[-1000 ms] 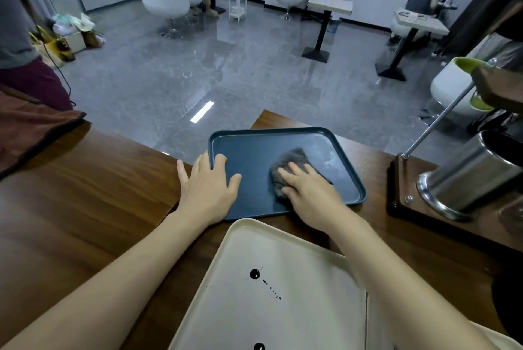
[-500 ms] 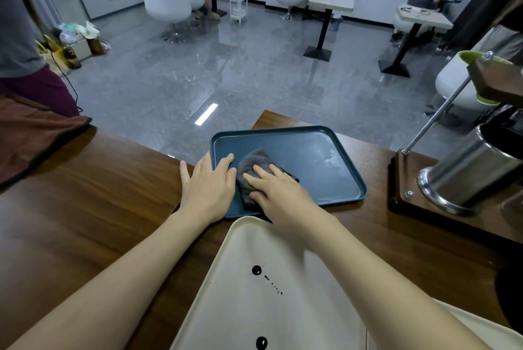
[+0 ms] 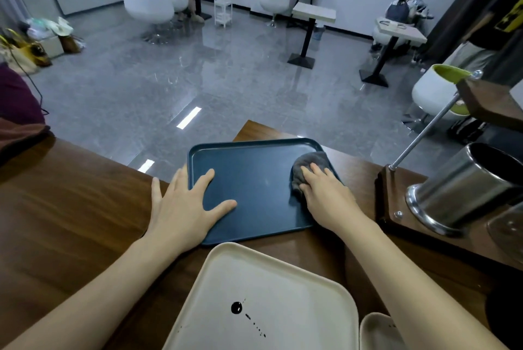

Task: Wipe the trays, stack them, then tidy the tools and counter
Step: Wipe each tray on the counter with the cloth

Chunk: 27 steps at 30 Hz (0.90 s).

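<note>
You are laying your left grip [image 3: 184, 208] flat and open, fingers spread, over the near left corner of the dark blue tray [image 3: 254, 180]. The thumb and first fingers are resting on the tray floor, and the outer fingers are lying on the wooden worktop [image 3: 70, 208] beside the rim. Your right grip [image 3: 325, 197] is also lying open, its straight fingers pressing a grey cloth [image 3: 308, 163] down on the tray's right side, close to the far right corner. The cloth is bunching under and ahead of your fingertips and reaching the tray's right rim.

The blue tray is sitting on the worktop ahead of you, with its far edge near the worktop's far edge. Just in front of it, nearer to you, a cream tray [image 3: 268, 279] is lying at an angle, showing a black spot and a trail of small specks [image 3: 236, 307]. The corner of a second cream tray [image 3: 379, 332] is showing at the bottom right.

To the right, a steel canister [image 3: 464, 188] is appearing tilted on a dark wooden base [image 3: 387, 202] that has a thin metal rod [image 3: 424, 134] rising from it. A brown cloth [image 3: 17, 134] is lying at the far left of the worktop.
</note>
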Available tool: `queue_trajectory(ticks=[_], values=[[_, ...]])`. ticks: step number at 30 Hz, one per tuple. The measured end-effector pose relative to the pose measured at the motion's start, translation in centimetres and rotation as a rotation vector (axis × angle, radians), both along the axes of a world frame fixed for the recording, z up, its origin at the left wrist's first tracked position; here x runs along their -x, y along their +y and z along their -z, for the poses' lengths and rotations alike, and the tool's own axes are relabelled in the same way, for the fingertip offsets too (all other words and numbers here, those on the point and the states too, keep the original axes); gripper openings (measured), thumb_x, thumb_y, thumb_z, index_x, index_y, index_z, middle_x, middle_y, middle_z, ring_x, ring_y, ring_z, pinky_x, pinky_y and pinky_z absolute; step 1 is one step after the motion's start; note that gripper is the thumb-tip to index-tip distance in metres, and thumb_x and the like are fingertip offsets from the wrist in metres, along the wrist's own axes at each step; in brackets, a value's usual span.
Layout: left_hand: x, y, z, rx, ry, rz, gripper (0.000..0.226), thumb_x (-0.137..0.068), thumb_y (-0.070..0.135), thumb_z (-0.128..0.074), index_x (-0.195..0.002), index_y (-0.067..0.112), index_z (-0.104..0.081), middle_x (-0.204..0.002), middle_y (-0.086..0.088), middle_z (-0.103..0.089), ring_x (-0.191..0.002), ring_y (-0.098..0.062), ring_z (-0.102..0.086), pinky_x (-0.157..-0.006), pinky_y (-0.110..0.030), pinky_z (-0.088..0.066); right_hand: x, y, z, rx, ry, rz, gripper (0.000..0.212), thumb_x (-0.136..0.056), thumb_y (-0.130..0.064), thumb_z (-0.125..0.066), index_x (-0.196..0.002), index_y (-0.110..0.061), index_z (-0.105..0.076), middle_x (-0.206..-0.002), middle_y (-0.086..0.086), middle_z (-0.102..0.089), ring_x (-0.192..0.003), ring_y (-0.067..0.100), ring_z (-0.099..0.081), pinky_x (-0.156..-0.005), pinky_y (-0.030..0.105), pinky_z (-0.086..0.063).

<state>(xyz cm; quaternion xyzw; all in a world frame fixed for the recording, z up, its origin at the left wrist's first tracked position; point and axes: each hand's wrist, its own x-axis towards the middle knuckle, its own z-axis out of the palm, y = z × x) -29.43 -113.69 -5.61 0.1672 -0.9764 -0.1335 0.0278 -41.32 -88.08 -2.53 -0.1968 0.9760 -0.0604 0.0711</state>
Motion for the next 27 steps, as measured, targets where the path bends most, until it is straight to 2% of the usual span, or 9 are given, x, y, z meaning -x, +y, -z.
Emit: queue_trajectory(ticks=[4,7,10,14,18,21,23,25,27], values=[[0.0,-0.1,0.0,-0.011,-0.006,0.002,0.099,-0.074,0.095,-0.015,-0.158,0.043,-0.020,-0.168,-0.004,-0.017,-0.157,-0.017,-0.001,-0.123,-0.056,0.008,3.9,-2.9,0.3,0.014,0.026,0.014,0.045,-0.106,-0.031,-0.035,-0.148,-0.015,-0.039,-0.155,0.008,-0.036,-0.139,0.034,-0.034,-0.109,0.044,-0.034],[0.1,0.1,0.0,-0.012,-0.003,0.004,0.099,-0.073,0.095,-0.016,-0.157,0.043,-0.021,-0.167,-0.005,-0.019,-0.157,-0.018,-0.003,-0.123,-0.057,0.008,4.7,-5.0,0.0,-0.006,0.035,0.033,0.043,-0.105,-0.029,-0.034,-0.145,-0.016,-0.041,-0.148,0.007,-0.040,-0.135,0.035,-0.037,-0.106,0.044,-0.036],[0.2,-0.2,0.2,0.003,-0.005,0.017,0.095,-0.075,0.094,-0.016,-0.155,0.043,-0.023,-0.166,-0.007,-0.022,-0.156,-0.020,-0.006,-0.122,-0.059,0.006,2.1,-10.5,0.0,0.047,0.009,-0.123,0.042,-0.103,-0.027,-0.038,-0.144,-0.022,-0.045,-0.148,0.002,-0.042,-0.137,0.032,-0.036,-0.108,0.043,-0.034],[0.1,-0.2,0.4,0.029,0.055,0.036,0.079,-0.086,0.085,-0.022,-0.151,0.041,-0.029,-0.161,-0.006,-0.031,-0.152,-0.023,-0.020,-0.122,-0.063,-0.002,-1.0,-15.2,0.8,0.163,0.003,-0.352,0.042,-0.102,-0.024,-0.042,-0.144,-0.025,-0.046,-0.150,-0.001,-0.043,-0.139,0.028,-0.034,-0.109,0.044,-0.032],[-0.2,0.1,0.1,0.007,0.020,0.011,0.074,-0.093,0.075,-0.018,-0.157,0.037,-0.024,-0.162,-0.010,-0.027,-0.154,-0.023,-0.017,-0.123,-0.061,0.001,3.0,-9.3,1.2,0.190,-0.004,-0.231,0.041,-0.103,-0.027,-0.038,-0.144,-0.028,-0.047,-0.152,-0.002,-0.042,-0.140,0.026,-0.036,-0.109,0.044,-0.037],[-0.3,0.2,0.1,-0.007,0.018,0.012,0.067,-0.098,0.068,-0.016,-0.158,0.038,-0.022,-0.165,-0.011,-0.021,-0.156,-0.022,-0.011,-0.123,-0.060,0.004,6.2,-3.8,1.2,0.141,0.031,-0.036,0.040,-0.104,-0.026,-0.038,-0.142,-0.021,-0.049,-0.147,0.004,-0.046,-0.136,0.031,-0.041,-0.109,0.044,-0.039],[0.0,0.3,0.1,-0.021,0.027,0.006,0.064,-0.100,0.062,-0.013,-0.159,0.038,-0.020,-0.166,-0.012,-0.020,-0.156,-0.021,-0.008,-0.123,-0.060,0.003,6.7,-2.7,0.9,0.095,0.042,0.016,0.040,-0.105,-0.027,-0.036,-0.142,-0.017,-0.047,-0.147,0.005,-0.045,-0.135,0.030,-0.040,-0.107,0.043,-0.037],[-0.5,-0.2,0.3,-0.040,0.054,0.019,0.066,-0.101,0.058,-0.012,-0.162,0.033,-0.008,-0.169,-0.010,-0.015,-0.157,-0.018,-0.006,-0.124,-0.057,0.003,6.5,-3.2,0.9,0.080,0.056,0.011,0.041,-0.105,-0.027,-0.036,-0.143,-0.015,-0.045,-0.147,0.006,-0.044,-0.135,0.031,-0.039,-0.108,0.043,-0.036],[-1.9,-1.0,0.1,-0.112,0.091,0.106,0.078,-0.099,0.063,-0.019,-0.163,0.026,0.007,-0.172,-0.001,-0.006,-0.157,-0.011,-0.003,-0.126,-0.049,0.002,6.5,-3.3,1.1,0.075,0.055,-0.002,0.042,-0.106,-0.027,-0.036,-0.145,-0.014,-0.044,-0.149,0.007,-0.043,-0.137,0.031,-0.038,-0.110,0.042,-0.034]])
